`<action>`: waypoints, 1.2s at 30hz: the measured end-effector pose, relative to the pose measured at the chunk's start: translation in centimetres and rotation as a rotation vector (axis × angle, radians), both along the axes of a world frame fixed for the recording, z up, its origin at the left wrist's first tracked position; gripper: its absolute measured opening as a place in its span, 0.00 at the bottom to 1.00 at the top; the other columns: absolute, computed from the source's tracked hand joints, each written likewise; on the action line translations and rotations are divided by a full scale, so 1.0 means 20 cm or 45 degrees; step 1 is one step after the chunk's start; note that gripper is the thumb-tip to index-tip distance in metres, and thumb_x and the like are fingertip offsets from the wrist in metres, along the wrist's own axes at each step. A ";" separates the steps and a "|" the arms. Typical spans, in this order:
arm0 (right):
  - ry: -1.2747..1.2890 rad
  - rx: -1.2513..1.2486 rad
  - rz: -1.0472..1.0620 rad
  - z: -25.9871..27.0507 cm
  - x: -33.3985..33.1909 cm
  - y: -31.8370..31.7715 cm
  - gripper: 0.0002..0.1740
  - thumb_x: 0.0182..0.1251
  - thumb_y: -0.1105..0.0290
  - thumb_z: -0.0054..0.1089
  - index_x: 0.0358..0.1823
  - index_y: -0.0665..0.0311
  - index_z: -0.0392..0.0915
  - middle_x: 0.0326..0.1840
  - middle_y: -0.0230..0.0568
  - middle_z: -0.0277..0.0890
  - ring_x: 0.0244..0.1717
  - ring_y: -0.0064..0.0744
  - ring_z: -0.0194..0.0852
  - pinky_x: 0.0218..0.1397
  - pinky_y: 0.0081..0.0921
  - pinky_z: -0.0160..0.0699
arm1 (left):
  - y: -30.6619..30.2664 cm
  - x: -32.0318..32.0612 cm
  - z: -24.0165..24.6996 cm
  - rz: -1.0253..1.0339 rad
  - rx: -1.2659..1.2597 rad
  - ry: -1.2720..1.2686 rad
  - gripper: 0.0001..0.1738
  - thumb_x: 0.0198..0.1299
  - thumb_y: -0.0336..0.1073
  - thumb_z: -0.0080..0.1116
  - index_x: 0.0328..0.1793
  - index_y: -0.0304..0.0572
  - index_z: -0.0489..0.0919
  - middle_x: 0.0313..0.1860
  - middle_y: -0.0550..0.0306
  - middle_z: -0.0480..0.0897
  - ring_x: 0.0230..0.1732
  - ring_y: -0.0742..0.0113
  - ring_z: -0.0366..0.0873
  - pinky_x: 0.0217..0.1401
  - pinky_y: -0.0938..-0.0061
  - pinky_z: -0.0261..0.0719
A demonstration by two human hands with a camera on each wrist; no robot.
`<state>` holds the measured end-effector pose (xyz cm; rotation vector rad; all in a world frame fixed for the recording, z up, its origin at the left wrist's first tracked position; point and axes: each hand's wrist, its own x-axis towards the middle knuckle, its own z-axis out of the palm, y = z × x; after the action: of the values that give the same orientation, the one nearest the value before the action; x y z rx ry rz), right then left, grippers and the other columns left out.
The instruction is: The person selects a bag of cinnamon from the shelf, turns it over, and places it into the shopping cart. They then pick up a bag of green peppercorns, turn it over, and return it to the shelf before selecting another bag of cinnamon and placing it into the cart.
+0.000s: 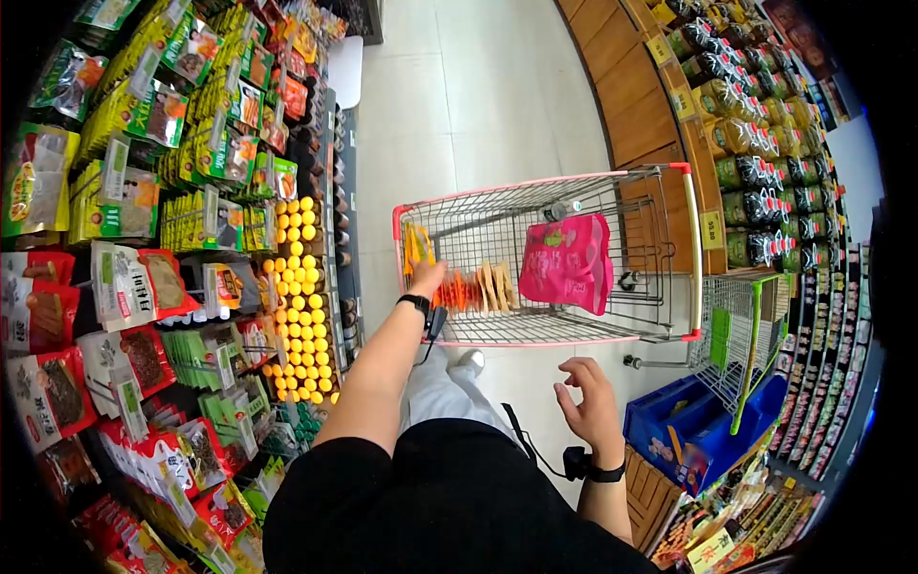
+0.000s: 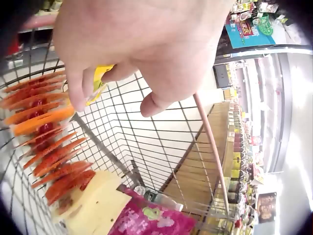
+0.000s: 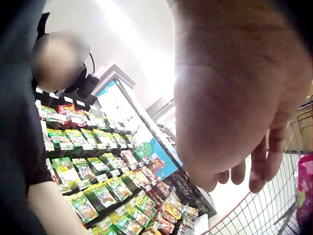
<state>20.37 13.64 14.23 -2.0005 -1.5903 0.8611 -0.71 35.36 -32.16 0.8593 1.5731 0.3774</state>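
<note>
My left hand (image 1: 427, 277) reaches over the left end of a shopping cart (image 1: 483, 230), at a yellow packet (image 1: 417, 245). In the left wrist view the fingers of this hand (image 2: 137, 54) bend downward and the thumb stands apart; they partly hide the yellow packet (image 2: 100, 81), and contact is unclear. Orange-red packets (image 2: 44, 120) stand in a row beside it, then beige packets (image 1: 495, 287) and a large pink bag (image 1: 569, 263). My right hand (image 1: 588, 407) hangs outside the cart, fingers loosely bent, holding nothing; the right wrist view shows this hand (image 3: 239, 107) large.
Shelves of hanging packets (image 1: 186, 124) and yellow-capped jars (image 1: 301, 316) line the left. Wooden display panels (image 1: 636, 105) and bottles (image 1: 746, 182) stand on the right, with a blue bin (image 1: 669, 435) and another cart (image 1: 732, 330) below. Tiled floor (image 1: 459, 96) extends ahead.
</note>
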 end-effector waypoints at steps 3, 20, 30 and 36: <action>-0.029 -0.026 -0.037 0.01 -0.01 0.02 0.14 0.61 0.77 0.66 0.48 0.68 0.77 0.48 0.46 0.78 0.36 0.39 0.79 0.41 0.30 0.80 | 0.04 0.00 0.04 0.060 -0.021 0.029 0.44 0.56 0.46 0.64 0.70 0.15 0.66 0.71 0.20 0.65 0.67 0.41 0.75 0.71 0.62 0.70; 0.071 -0.037 0.155 -0.06 0.00 0.22 0.15 0.61 0.75 0.67 0.49 0.68 0.78 0.47 0.47 0.78 0.41 0.42 0.80 0.47 0.33 0.80 | 0.08 0.11 0.79 0.528 -0.347 -0.660 0.09 0.65 0.38 0.60 0.47 0.43 0.79 0.29 0.62 0.77 0.23 0.77 0.70 0.21 0.80 0.68; -0.253 0.332 0.348 -0.32 0.28 0.39 0.60 0.45 0.62 0.80 0.77 0.69 0.52 0.77 0.59 0.58 0.77 0.59 0.56 0.76 0.48 0.61 | -0.42 0.41 1.83 0.342 -0.343 -1.527 0.08 0.73 0.43 0.51 0.45 0.50 0.75 0.52 0.60 0.82 0.25 0.77 0.69 0.32 0.83 0.68; 0.034 0.578 0.364 -0.44 0.57 0.41 0.28 0.56 0.73 0.58 0.63 0.59 0.76 0.62 0.40 0.80 0.69 0.39 0.71 0.76 0.46 0.47 | -0.67 0.56 1.97 0.348 -0.304 -1.698 0.24 0.77 0.50 0.43 0.66 0.41 0.72 0.51 0.61 0.81 0.22 0.78 0.62 0.31 0.78 0.65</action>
<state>31.67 21.81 5.41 -1.4660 -1.8850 0.5525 10.57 21.89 7.26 0.0686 0.4442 0.7354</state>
